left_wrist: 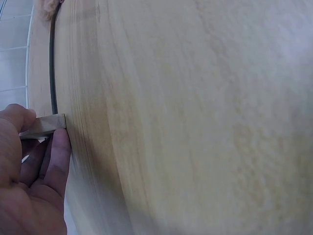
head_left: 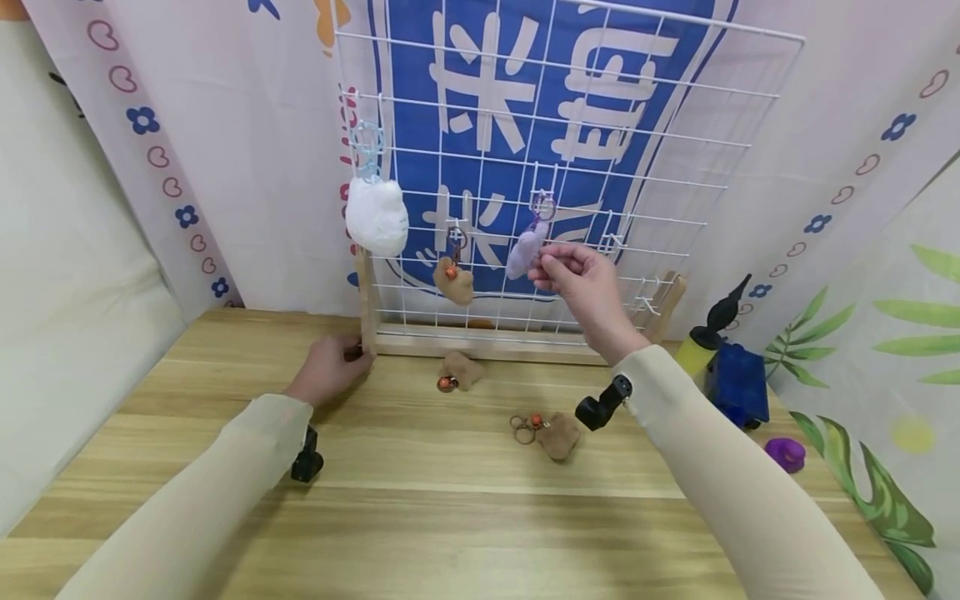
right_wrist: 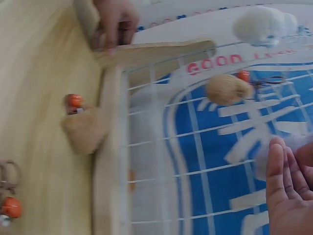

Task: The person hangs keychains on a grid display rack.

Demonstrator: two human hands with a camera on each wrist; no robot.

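Just right of centre in the head view, the right hand (head_left: 577, 282) pinched the lilac plush keychain (head_left: 522, 254) at its side, while the left hand (head_left: 326, 368), left of centre, gripped the wooden stand (head_left: 367, 302)! A steady brace there and a gentle touch up top looked the sound approach, with that soft, fuzzy plush dangling beneath its purple ring (head_left: 543, 205).

The cloth backdrop (head_left: 292, 183) reads red "GOOD" (right_wrist: 215, 63), white "米" (head_left: 487, 87).

A lavender plush keychain (head_left: 526, 252) slants below its ring (head_left: 553, 208) at the grid (head_left: 533, 117).
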